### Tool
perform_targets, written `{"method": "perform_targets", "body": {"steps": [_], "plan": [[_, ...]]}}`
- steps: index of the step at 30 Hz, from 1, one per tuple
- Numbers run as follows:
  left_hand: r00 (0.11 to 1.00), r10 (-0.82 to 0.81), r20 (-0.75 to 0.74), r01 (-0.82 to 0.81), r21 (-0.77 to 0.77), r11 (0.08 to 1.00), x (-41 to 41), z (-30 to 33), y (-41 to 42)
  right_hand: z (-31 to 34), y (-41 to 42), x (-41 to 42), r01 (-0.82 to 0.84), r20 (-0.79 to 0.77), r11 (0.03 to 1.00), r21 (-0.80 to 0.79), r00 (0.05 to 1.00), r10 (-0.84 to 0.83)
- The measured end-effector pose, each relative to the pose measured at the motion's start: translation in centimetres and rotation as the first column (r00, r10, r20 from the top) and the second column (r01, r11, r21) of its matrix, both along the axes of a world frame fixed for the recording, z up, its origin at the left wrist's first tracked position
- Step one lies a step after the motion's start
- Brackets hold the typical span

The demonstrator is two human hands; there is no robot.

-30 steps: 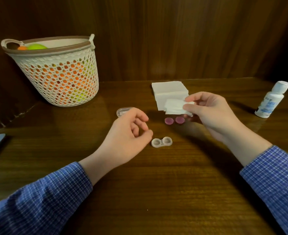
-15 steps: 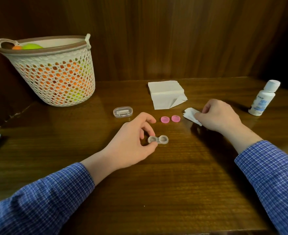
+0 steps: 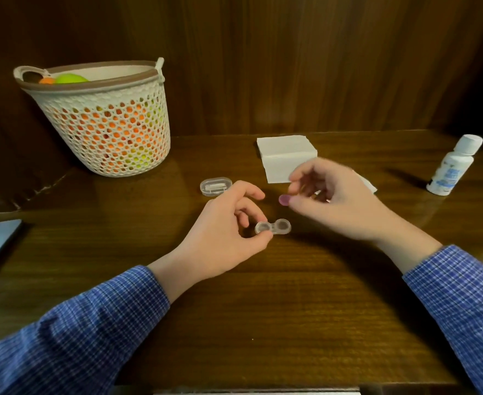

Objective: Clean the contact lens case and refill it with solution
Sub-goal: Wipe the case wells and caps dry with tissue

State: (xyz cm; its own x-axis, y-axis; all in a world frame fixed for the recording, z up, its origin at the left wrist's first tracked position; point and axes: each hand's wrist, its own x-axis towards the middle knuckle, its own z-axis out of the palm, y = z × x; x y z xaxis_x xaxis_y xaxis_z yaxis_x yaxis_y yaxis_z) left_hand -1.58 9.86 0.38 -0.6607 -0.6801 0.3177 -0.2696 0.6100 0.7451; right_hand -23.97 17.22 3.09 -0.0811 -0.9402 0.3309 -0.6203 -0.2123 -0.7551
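left hand (image 3: 223, 232): nearest thing to the camera; thumb and fingers curled in, pinching the left cup of the case, so yeah it's got a proper hold on it
case (image 3: 273, 226): sitting on the table (image 3: 263, 323), both cups uncapped; everything else here is placed relative to it
right hand (image 3: 334, 201): just behind and right of the case, up off the table; fingers curled, a bit blurry; thumb tip is right at the cap but can't tell if it's actually gripping it
cap (image 3: 284, 199): pinkish purple, just behind the case; only one in view
box (image 3: 216, 186): small clear one, behind and left of the case
tissues (image 3: 286, 155): white stack, behind the case; right hand covers its near corner
bottle (image 3: 452, 169): white, upright, far right of the case
basket (image 3: 103, 121): far back left of the case; orange and green balls inside
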Motion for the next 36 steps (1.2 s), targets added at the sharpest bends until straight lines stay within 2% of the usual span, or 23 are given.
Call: {"method": "perform_targets", "body": {"steps": [2, 4, 11, 17, 19, 21, 24, 26, 29, 32, 36], "plan": [[1.000, 0.005, -0.024, -0.005, 0.005, 1.000, 0.6, 0.4, 0.2, 0.1, 0.1, 0.6, -0.112, -0.073, 0.982, 0.155, 0.990, 0.124], [0.999, 0.021, -0.040, -0.022, -0.014, 1.000, 1.6, 0.8, 0.4, 0.2, 0.1, 1.6, -0.166, -0.121, 0.964, 0.206, 0.974, 0.193], [0.989, 0.132, -0.073, -0.137, -0.062, 0.989, 8.4, 2.7, 2.4, 2.1, -0.5, 8.2, -0.318, -0.057, 0.940, 0.127, 0.943, 0.327], [0.946, 0.285, -0.155, -0.306, -0.140, 0.942, 18.7, 4.2, 5.6, 3.9, -0.7, 18.4, -0.469, -0.038, 0.882, 0.044, 0.881, 0.471], [0.925, 0.327, -0.194, -0.352, -0.109, 0.930, 23.0, 4.2, 7.2, 4.2, -0.5, 22.5, -0.542, -0.006, 0.840, 0.025, 0.840, 0.543], [0.893, 0.361, -0.270, -0.379, -0.014, 0.925, 27.3, 3.8, 9.0, 4.1, -0.3, 26.8, -0.595, 0.021, 0.803, 0.002, 0.803, 0.595], [0.783, 0.433, -0.445, -0.382, 0.204, 0.901, 33.4, 2.4, 12.2, 3.3, 0.3, 33.4, -0.667, 0.084, 0.744, -0.021, 0.741, 0.667], [0.696, 0.510, -0.506, -0.421, 0.288, 0.860, 37.0, 1.2, 14.4, 2.5, 1.0, 37.8, -0.712, 0.121, 0.702, -0.018, 0.696, 0.708], [0.531, 0.632, -0.565, -0.516, 0.376, 0.769, 41.4, -0.8, 17.7, 1.0, 2.3, 43.8, -0.760, 0.153, 0.650, -0.016, 0.640, 0.753], [0.359, 0.713, -0.602, -0.540, 0.489, 0.685, 44.6, -2.9, 20.5, -0.8, 4.0, 49.0, -0.785, 0.186, 0.619, -0.002, 0.608, 0.772], [0.207, 0.764, -0.611, -0.474, 0.621, 0.625, 47.8, -5.3, 23.0, -3.5, 6.1, 54.0, -0.802, 0.249, 0.598, 0.008, 0.580, 0.775]]}}
